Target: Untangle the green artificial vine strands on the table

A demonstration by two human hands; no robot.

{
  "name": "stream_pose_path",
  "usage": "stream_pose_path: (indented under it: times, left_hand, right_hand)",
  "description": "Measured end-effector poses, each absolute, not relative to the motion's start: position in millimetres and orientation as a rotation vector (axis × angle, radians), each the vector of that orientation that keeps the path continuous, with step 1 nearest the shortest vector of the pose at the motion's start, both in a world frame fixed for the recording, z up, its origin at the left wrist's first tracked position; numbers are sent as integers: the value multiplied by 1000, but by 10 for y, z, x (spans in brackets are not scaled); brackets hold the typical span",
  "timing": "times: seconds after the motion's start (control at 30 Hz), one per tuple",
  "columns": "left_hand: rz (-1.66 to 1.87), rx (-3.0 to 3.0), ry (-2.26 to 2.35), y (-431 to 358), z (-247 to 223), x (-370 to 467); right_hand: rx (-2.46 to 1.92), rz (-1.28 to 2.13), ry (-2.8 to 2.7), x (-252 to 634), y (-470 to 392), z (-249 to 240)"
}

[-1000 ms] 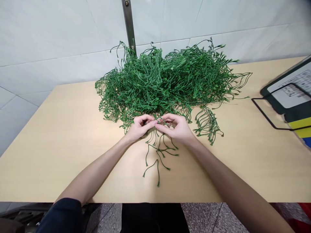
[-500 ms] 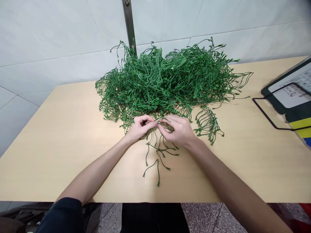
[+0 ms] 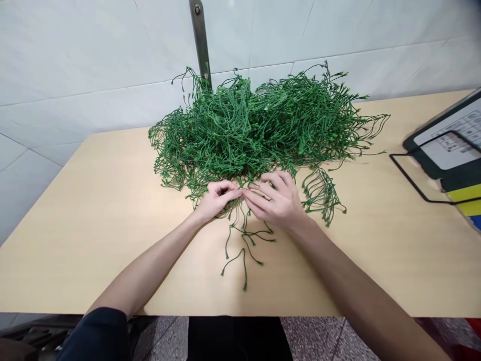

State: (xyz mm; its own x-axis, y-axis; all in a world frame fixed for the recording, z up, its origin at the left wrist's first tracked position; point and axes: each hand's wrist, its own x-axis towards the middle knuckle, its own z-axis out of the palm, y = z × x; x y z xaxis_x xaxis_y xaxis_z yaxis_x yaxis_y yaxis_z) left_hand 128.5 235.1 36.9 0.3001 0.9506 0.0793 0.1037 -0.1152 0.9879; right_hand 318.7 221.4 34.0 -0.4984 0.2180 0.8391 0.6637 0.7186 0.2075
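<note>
Pale wooden table (image 3: 93, 210) under a green stem heap (image 3: 255, 130), tablet stand (image 3: 432, 165) at right

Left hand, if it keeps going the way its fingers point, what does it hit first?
The left hand points right, toward the right hand. Their fingertips already meet over a thin green plastic branched stem, so it would likely press into the right hand's fingers first; depth is unclear.
</note>
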Motion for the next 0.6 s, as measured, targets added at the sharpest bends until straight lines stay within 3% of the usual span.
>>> stream_pose_path:
  times: [0.33,0.6]
  left_hand:
    - [1015,1601,942,2376,295,1245]
    - [979,1649,862,2382,270,1234]
  right_hand:
    - [-951,-330,-1917,3099,2179,253]
    - [-1109,640,-1792,3054,2151,381]
